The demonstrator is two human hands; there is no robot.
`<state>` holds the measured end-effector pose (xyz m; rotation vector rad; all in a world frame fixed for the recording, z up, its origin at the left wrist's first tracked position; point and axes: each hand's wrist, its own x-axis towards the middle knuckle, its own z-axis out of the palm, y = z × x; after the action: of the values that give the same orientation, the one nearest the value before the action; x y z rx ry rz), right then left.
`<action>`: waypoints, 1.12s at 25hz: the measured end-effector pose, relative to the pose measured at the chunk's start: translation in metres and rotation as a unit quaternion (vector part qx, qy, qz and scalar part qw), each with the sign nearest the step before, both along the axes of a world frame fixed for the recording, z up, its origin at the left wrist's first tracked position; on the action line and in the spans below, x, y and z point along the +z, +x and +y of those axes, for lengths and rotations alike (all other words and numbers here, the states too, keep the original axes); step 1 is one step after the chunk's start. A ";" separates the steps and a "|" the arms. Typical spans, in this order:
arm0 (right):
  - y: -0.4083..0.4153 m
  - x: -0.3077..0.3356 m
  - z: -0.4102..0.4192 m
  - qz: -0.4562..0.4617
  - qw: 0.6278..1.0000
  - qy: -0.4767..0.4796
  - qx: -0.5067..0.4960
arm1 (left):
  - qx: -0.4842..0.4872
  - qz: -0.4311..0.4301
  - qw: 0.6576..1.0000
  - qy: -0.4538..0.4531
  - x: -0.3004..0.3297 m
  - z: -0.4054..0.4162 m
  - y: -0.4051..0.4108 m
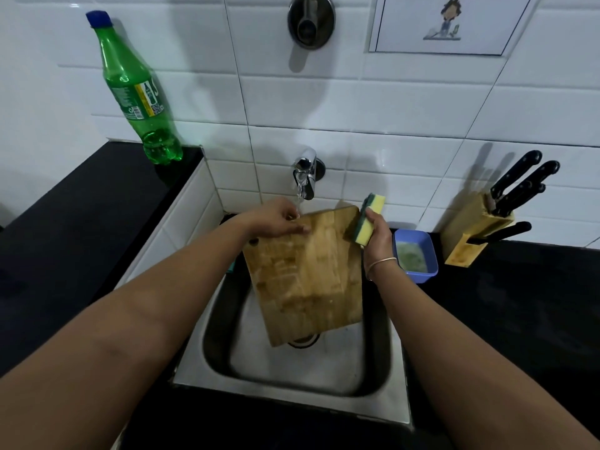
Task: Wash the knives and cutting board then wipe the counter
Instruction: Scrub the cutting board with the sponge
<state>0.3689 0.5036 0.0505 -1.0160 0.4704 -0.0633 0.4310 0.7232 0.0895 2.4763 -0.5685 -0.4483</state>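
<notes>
A wooden cutting board (305, 274) stands tilted in the steel sink (292, 368), its lower edge near the drain. My left hand (276, 220) grips the board's top left corner under water running from the wall tap (306, 172). My right hand (376, 237) holds a yellow and green sponge (368, 222) upright beside the board's top right corner. Several black-handled knives (519, 183) sit in a wooden knife block (470, 232) on the black counter (519, 303) to the right.
A blue bowl (417, 254) with soapy liquid stands between the sink and the knife block. A green plastic bottle (136, 92) stands on the raised black counter at the back left. White tiles cover the wall behind.
</notes>
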 end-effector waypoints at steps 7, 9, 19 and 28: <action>0.005 -0.002 -0.003 -0.017 0.987 0.121 -0.109 | 0.020 0.002 1.000 0.001 0.007 -0.009 0.005; 0.003 -0.002 -0.007 -0.035 0.982 0.142 -0.121 | 0.013 0.004 1.000 0.004 0.008 -0.012 0.007; -0.009 0.006 -0.020 -0.052 0.978 0.149 -0.136 | 0.024 0.051 0.998 -0.022 -0.005 -0.027 0.018; -0.006 0.005 -0.026 -0.023 0.987 0.091 -0.131 | 0.051 0.106 0.991 -0.065 -0.007 -0.030 0.028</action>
<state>0.3634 0.4772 0.0552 -0.7671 0.5558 -0.2742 0.4585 0.6927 0.0822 2.2859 -0.3704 -0.6056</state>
